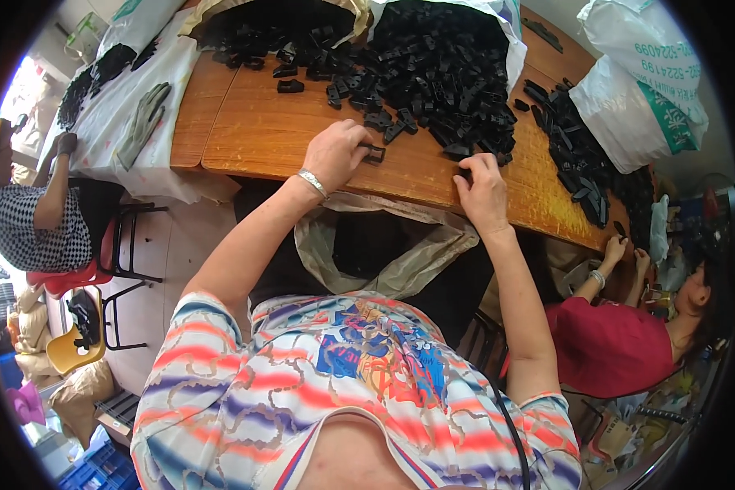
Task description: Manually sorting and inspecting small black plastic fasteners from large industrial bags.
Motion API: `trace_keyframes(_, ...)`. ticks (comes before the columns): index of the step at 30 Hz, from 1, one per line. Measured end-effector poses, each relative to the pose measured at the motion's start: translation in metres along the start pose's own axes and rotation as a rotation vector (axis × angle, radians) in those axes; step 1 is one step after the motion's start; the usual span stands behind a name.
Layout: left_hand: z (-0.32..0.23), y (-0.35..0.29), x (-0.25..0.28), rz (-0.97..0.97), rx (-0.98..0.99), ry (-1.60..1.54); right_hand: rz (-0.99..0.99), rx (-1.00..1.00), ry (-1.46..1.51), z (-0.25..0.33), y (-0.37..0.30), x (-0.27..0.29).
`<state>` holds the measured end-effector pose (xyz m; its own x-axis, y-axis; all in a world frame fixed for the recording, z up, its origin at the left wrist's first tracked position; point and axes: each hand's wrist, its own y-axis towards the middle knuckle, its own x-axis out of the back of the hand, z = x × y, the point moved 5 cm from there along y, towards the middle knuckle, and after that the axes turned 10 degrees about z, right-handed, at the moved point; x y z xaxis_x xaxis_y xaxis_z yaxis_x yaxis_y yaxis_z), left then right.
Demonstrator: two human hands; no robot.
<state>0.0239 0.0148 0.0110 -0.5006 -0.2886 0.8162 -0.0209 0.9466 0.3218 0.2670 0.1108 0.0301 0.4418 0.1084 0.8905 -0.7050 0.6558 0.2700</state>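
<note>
My left hand (337, 153) is over the near edge of the wooden table, its fingers closed on a small black plastic part (374, 153) with a squarish, open frame. To its right, my right hand (485, 196) has its fingers curled around another dark piece (465, 174), mostly hidden by the fingers. A large heap of similar black plastic parts (433, 77) covers the tabletop just beyond both hands. Below the table edge, between my forearms, hangs an open woven sack (322, 253) with a dark inside.
Behind the heap, a brown sack (355, 18) and a white sack (510, 49) lie open. More black parts (580, 155) lie at right beside white bags (641, 114). Co-workers sit at left (41, 224) and right (616, 335). A glove (143, 122) rests on the left table.
</note>
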Motion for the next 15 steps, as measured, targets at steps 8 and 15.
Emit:
trace_keyframes(8, 0.004, -0.006, 0.008, 0.115, 0.273, 0.039, -0.005, 0.084, 0.086, 0.015, 0.001, -0.011)
trace_keyframes(15, 0.011, -0.017, 0.012, 0.045, 0.310, -0.084, -0.046, 0.031, 0.089, 0.006, -0.005, -0.007)
